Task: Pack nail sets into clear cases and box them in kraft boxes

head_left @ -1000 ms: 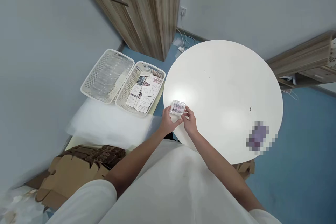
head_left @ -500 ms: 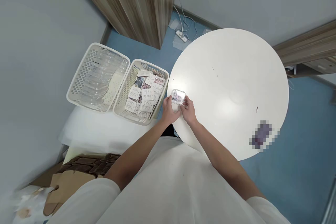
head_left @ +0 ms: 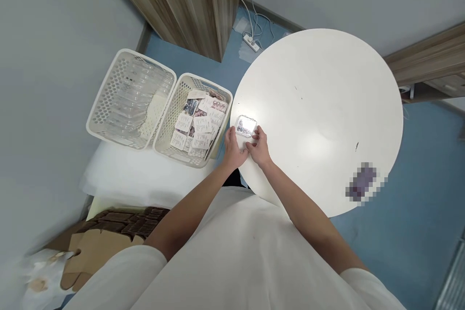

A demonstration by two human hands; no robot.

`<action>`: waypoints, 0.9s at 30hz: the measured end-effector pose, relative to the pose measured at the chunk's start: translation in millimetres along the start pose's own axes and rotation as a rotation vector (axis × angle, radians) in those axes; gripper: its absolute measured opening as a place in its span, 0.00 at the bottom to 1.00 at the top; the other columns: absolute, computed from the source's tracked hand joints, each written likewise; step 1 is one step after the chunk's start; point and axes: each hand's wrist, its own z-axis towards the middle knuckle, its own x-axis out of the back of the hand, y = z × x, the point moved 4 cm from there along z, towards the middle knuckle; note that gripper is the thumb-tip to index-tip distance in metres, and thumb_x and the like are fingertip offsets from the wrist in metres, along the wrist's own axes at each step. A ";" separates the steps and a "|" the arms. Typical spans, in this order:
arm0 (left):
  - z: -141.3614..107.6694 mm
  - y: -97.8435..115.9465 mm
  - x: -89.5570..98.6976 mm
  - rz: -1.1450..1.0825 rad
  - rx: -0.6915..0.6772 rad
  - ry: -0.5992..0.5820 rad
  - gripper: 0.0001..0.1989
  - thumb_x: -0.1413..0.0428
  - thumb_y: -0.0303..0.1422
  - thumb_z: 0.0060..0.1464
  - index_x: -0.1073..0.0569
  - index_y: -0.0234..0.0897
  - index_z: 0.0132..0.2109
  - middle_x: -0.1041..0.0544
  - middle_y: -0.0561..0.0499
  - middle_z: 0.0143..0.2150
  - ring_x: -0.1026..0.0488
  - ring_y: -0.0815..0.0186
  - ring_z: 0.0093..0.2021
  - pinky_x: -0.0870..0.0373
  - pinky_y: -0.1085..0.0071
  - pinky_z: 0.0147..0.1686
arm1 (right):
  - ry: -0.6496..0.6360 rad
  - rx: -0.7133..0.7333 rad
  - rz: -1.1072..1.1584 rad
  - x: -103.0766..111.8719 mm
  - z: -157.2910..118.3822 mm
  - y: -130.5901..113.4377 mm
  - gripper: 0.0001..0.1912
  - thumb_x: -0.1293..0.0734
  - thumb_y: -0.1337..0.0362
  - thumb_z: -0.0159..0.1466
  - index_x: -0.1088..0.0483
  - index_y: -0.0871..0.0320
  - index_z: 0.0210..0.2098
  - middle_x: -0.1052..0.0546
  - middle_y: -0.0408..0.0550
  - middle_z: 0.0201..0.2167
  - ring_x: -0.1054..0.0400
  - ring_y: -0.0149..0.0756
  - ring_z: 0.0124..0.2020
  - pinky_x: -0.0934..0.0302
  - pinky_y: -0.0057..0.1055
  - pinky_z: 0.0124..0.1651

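A small clear plastic case (head_left: 246, 126) with rounded corners lies on the near left part of the round white table (head_left: 327, 72). Small dark and purplish items show through its lid, too small to name, and light glares off it. My left hand (head_left: 233, 150) rests at its lower left corner, fingertips against the side and thumb stretched below it. At the lower right corner is my right hand (head_left: 260, 149), fingers bent, thumb and forefinger apart. Neither thumb is on the case.
Left of the table, one cream basket (head_left: 156, 157) holds carded packs; another basket (head_left: 95, 111) holds clear plastic shells. Folded cardboard (head_left: 98, 252) lies lower left. A blurred purple object (head_left: 363, 181) is on the table's right. A power strip (head_left: 250, 42) lies on the floor.
My right fingers have drawn back slightly from the case's lower right corner. The case has stayed about where it was on the table; the whole view has shifted slightly.
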 end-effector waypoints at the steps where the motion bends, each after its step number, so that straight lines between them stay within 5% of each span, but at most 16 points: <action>1: -3.0 0.0 -0.4 -0.001 0.001 0.006 0.42 0.46 0.29 0.44 0.62 0.40 0.62 0.60 0.42 0.63 0.61 0.55 0.63 0.54 0.56 0.58 | -0.010 -0.012 0.012 1.1 -2.6 0.4 0.40 0.36 0.64 0.50 0.58 0.51 0.59 0.48 0.50 0.54 0.46 0.38 0.50 0.39 0.35 0.45; 9: -52.8 -4.1 -8.5 0.031 0.055 0.072 0.40 0.47 0.27 0.43 0.57 0.36 0.61 0.56 0.40 0.62 0.56 0.55 0.62 0.52 0.56 0.58 | -0.138 -0.077 0.081 23.9 -55.4 13.8 0.39 0.35 0.62 0.50 0.55 0.49 0.59 0.46 0.49 0.55 0.45 0.37 0.51 0.42 0.36 0.50; 15: -119.3 -13.0 -26.5 -0.036 0.095 0.079 0.26 0.50 0.28 0.46 0.41 0.39 0.55 0.37 0.44 0.53 0.39 0.59 0.54 0.40 0.59 0.51 | -0.191 -0.054 0.124 50.5 -106.8 33.9 0.30 0.37 0.61 0.52 0.46 0.50 0.54 0.38 0.49 0.50 0.35 0.31 0.37 0.39 0.36 0.42; 20: -177.2 -16.5 -37.8 -0.082 0.171 0.036 0.19 0.51 0.29 0.48 0.35 0.38 0.50 0.30 0.45 0.48 0.33 0.60 0.48 0.35 0.61 0.46 | -0.217 0.002 0.170 63.4 -141.4 47.3 0.25 0.37 0.60 0.52 0.40 0.55 0.49 0.33 0.50 0.44 0.35 0.30 0.31 0.38 0.36 0.39; 27: -223.3 -17.9 -16.6 -0.122 0.174 0.162 0.17 0.50 0.35 0.50 0.33 0.38 0.48 0.28 0.44 0.45 0.30 0.62 0.43 0.33 0.64 0.44 | -0.370 0.062 0.189 52.0 -170.3 45.1 0.17 0.36 0.59 0.51 0.34 0.57 0.40 0.29 0.48 0.37 0.35 0.30 0.27 0.38 0.35 0.36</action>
